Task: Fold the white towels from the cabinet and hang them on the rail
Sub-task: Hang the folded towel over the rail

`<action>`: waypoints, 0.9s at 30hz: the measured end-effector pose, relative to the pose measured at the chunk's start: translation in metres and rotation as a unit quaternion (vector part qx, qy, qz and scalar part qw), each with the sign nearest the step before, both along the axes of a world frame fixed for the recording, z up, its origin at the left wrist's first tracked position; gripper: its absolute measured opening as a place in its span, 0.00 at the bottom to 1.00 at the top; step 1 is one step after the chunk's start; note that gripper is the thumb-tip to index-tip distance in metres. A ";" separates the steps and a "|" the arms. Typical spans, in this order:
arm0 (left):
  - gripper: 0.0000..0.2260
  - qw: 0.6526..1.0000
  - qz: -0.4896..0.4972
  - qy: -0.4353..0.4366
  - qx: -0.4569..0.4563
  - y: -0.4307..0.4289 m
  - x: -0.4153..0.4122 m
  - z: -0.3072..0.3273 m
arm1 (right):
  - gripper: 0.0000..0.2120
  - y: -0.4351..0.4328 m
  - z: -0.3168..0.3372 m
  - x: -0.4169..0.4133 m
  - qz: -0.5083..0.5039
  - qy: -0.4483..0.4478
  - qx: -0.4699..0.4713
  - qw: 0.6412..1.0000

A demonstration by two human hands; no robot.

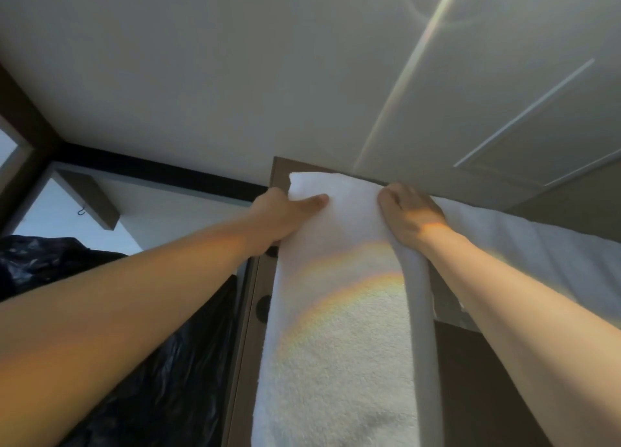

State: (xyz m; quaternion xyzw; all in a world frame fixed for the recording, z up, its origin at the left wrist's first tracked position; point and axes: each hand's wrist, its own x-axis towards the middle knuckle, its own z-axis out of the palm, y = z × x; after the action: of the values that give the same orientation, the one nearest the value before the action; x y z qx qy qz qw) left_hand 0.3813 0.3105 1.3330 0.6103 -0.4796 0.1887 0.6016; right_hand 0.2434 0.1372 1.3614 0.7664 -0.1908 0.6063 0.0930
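- A black bag (pixel 161 362) sits low at the far left, well apart from the work.
- The left hand (pixel 282 214) pinches the left edge of the towel (pixel 339 312) near its top. The thumb lies on the front face and the other fingers are hidden behind.
- The towel is a narrow folded strip. Its long axis runs from the hands down towards the camera, and its top end lies between both hands, under the door (pixel 504 93). The rail is hidden.
- The right hand (pixel 410 214) grips the right edge at about the same height, fingers curled over the cloth.
- A second towel (pixel 524 245) hangs just to the right, so any evening-up probably leaves little room that way.
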 end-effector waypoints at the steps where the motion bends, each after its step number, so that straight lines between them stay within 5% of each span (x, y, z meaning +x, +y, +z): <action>1: 0.25 1.000 -0.028 0.012 0.000 0.001 0.000 -0.002 | 0.20 0.001 0.000 -0.001 -0.001 0.006 0.005 1.000; 4: 0.15 0.998 -0.038 0.009 -0.040 0.004 -0.004 -0.005 | 0.21 0.003 0.001 -0.005 0.003 0.031 0.028 0.999; 8: 0.18 0.998 0.000 0.009 -0.068 0.001 -0.016 -0.005 | 0.21 0.009 0.000 -0.011 0.026 0.041 0.041 0.998; 16: 0.20 0.994 0.043 0.029 -0.093 -0.003 -0.032 0.007 | 0.21 0.015 -0.056 -0.042 0.107 -0.153 0.048 0.981; 22: 0.23 0.993 0.041 0.030 -0.107 -0.003 -0.028 0.008 | 0.14 0.017 -0.071 -0.044 0.246 -0.075 0.316 0.913; 27: 0.22 0.989 0.058 0.010 -0.134 -0.004 -0.021 0.012 | 0.21 0.015 -0.048 -0.031 0.221 -0.180 0.192 0.939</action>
State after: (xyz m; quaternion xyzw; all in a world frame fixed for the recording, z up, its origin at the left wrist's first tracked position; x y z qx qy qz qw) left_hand 0.3607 0.3061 1.3453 0.5524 -0.4081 0.2799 0.6708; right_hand 0.2120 0.1519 1.3136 0.6706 -0.1429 0.6911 -0.2287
